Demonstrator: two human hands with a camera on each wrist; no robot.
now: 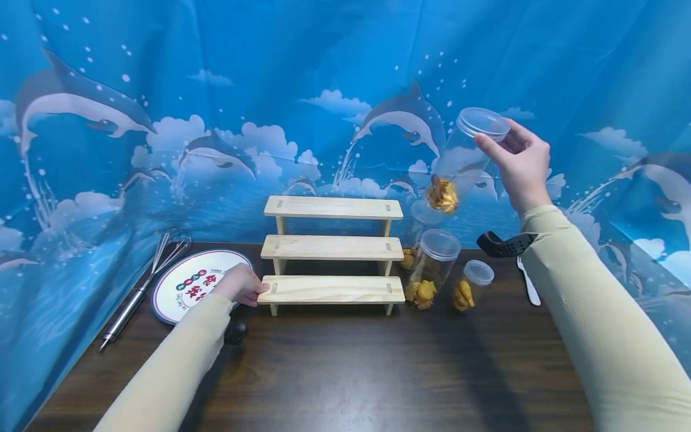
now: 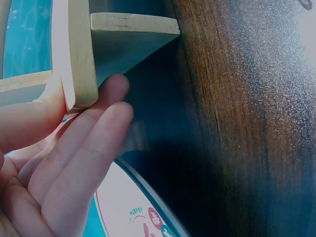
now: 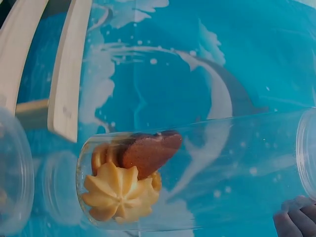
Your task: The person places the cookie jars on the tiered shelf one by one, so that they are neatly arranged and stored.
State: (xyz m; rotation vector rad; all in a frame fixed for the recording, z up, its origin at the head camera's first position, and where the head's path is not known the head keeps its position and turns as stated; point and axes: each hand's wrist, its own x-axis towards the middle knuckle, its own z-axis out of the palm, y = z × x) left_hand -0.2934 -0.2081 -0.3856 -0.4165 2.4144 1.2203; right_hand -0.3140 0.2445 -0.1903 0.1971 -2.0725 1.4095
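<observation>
My right hand [image 1: 520,159] grips a tall clear jar [image 1: 463,155] near its lid, raised above the other jars and tilted. Cookies [image 3: 121,192], pale swirled and brown ones, lie at its bottom in the right wrist view. With thumb above and fingers below, my left hand [image 1: 241,284] holds the left end of the lowest step of a three-tier wooden shelf [image 1: 332,290]. That board's end [image 2: 81,59] shows up close in the left wrist view. All three tiers are bare.
Right of the shelf stand a tall cookie jar [image 1: 439,247], a jar behind it [image 1: 424,217] and a small jar [image 1: 478,274]. A white fork [image 1: 530,285] lies farther right. A round plate [image 1: 178,282] and a whisk [image 1: 132,303] lie left. A dolphin-print curtain [image 1: 324,72] hangs behind.
</observation>
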